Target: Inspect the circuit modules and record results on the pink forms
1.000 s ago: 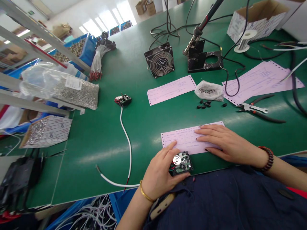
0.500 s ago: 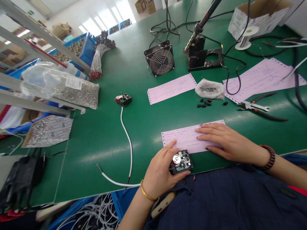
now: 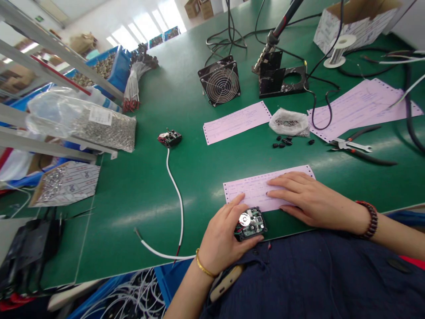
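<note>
A green surface [image 3: 133, 177] fills the view, a soldering iron [image 3: 272, 40] in its stand and a fan [image 3: 222, 84] towards the far side. Pink sheets [image 3: 358, 106] lie to the right, near pliers [image 3: 372, 158]. The right hand [image 3: 312, 201] rests on the pink slip [image 3: 252, 188], fingers lightly spread, gripping nothing; it has slid slightly leftward along the slip, while the module stays put. That looks like a minor adjustment, leaving both hands' contacts much the same. The left hand [image 3: 221, 239] curls partly closed around the open module [image 3: 254, 225], one fingertip on the slip. This module sits at the near edge, just beside the slip. A smaller-looking board [image 3: 170, 138] with a white cable [image 3: 180, 199] lies farther left.
</note>
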`<state>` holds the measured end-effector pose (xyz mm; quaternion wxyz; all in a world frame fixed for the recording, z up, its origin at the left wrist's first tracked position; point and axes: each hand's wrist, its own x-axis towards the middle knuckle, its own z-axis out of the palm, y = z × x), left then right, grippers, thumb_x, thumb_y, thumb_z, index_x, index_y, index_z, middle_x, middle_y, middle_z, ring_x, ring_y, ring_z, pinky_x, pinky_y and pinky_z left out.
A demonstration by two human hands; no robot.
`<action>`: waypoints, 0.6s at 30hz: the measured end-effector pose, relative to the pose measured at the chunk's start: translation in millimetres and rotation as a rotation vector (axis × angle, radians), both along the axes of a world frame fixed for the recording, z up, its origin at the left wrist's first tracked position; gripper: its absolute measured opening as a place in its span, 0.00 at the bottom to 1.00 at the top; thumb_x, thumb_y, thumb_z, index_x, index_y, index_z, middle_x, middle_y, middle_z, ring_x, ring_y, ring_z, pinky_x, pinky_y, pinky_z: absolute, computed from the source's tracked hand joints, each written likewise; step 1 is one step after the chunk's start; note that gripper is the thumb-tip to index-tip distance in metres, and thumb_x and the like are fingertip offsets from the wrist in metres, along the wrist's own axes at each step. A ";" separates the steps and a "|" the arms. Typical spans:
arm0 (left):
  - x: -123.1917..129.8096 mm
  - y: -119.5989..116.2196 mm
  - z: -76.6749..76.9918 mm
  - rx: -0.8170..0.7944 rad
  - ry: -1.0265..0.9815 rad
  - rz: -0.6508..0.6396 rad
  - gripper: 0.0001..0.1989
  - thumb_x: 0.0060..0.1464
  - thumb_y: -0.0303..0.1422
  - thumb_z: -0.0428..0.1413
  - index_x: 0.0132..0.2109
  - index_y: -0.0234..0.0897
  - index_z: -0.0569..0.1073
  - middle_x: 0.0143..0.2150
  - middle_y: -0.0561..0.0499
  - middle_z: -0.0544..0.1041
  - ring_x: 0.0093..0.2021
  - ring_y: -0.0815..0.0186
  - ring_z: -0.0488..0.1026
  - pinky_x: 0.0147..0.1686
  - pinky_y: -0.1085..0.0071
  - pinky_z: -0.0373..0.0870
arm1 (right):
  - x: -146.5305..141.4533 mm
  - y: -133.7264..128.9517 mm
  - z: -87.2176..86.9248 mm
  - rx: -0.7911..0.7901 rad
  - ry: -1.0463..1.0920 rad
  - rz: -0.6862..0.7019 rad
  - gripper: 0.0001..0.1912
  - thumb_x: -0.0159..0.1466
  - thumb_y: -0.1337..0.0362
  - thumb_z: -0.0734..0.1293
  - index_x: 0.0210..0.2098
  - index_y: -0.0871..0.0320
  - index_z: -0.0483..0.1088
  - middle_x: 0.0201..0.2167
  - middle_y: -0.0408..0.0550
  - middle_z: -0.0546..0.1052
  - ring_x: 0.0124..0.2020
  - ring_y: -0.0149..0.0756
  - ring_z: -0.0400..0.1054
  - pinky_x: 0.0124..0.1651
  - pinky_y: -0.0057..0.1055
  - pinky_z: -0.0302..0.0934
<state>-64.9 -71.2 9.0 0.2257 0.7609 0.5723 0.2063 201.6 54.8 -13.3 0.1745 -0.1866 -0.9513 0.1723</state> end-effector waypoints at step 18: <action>-6.4 -4.8 2.3 -0.004 -0.005 -0.015 0.30 0.54 0.41 0.69 0.59 0.40 0.68 0.63 0.36 0.75 0.61 0.50 0.75 0.60 0.50 0.75 | -43.0 10.7 10.1 0.081 -0.170 0.027 0.20 0.72 0.53 0.66 0.59 0.54 0.73 0.42 0.55 0.73 0.42 0.47 0.64 0.45 0.41 0.58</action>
